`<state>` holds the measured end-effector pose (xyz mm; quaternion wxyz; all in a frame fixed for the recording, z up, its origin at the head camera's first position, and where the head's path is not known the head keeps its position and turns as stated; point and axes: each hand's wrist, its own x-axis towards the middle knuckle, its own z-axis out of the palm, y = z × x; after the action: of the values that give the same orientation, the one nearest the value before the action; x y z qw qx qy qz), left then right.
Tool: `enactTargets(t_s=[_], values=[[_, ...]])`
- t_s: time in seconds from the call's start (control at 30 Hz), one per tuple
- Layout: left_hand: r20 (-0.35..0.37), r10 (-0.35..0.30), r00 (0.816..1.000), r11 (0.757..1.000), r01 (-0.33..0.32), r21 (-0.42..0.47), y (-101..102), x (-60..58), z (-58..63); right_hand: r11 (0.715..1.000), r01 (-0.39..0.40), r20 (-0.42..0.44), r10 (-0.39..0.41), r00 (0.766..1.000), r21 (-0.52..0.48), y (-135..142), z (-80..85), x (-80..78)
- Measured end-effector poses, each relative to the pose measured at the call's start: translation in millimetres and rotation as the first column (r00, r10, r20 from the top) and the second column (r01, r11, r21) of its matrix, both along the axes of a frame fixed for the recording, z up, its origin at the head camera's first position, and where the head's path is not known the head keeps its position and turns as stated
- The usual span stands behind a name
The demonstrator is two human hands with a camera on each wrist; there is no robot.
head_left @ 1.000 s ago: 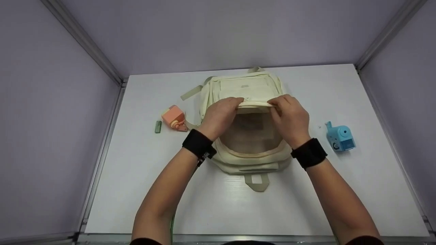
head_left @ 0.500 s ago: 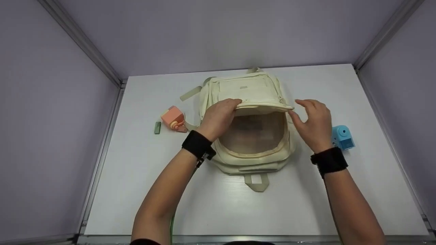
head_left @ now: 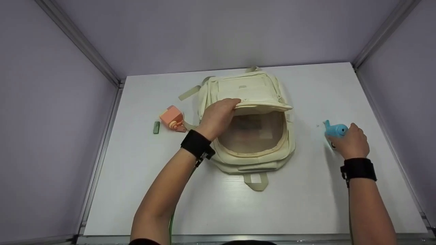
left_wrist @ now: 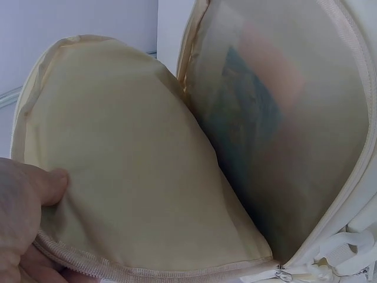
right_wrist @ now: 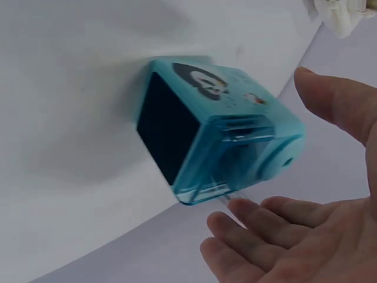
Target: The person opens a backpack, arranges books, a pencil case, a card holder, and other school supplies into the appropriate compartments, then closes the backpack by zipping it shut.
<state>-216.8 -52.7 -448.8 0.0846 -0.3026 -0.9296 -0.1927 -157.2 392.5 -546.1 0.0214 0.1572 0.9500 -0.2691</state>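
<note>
A cream backpack (head_left: pixel 245 93) lies unzipped on the white table, its mouth facing the person. My left hand (head_left: pixel 219 117) pinches the rim of its front flap (left_wrist: pixel 129 153) and holds it lifted, thumb on the inner lining. Inside, blurred blue and pinkish patches show in the left wrist view. At the right, my right hand (head_left: pixel 353 143) is at a blue crank pencil sharpener (head_left: pixel 335 130) with a clear blue shavings drawer. In the right wrist view, thumb and fingers (right_wrist: pixel 253 230) are spread on either side of the sharpener, not closed round it.
Left of the backpack sits an orange sharpener-like box (head_left: pixel 171 115) with a round yellowish front, and beside it a small green block (head_left: pixel 156 127). A backpack strap (head_left: pixel 189 93) reaches out to the left. Grey walls (head_left: pixel 218 34) enclose the table's back and sides.
My right hand has let go of the flap's rim and moved right to the blue pencil sharpener. The flap's right end now hangs free; my left hand keeps its grip in place.
</note>
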Motion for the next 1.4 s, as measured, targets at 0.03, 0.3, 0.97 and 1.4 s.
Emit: enactTargets(t_s=[0.03,0.3,0.97,1.4], values=[[-0.001,-0.001,1.000,1.000,0.001,0.002,0.2,-0.4,0.0,1.000,0.004,0.010,-0.004,1.000,-0.005,2.1,-2.7,1.5],[0.016,-0.005,1.000,1.000,0.005,-0.001,0.6,-1.6,0.1,0.999,0.051,-0.040,-0.052,0.998,-0.013,4.0,-11.9,6.7],[0.056,0.073,0.996,0.996,-0.076,0.052,2.6,-8.4,10.2,0.780,-0.236,0.016,0.300,0.954,-0.580,-125.9,35.7,-9.5],[0.060,0.059,0.996,0.997,-0.062,0.051,0.1,-5.0,8.9,0.649,-0.101,0.112,0.279,0.954,-0.754,-164.5,35.2,-58.6]])
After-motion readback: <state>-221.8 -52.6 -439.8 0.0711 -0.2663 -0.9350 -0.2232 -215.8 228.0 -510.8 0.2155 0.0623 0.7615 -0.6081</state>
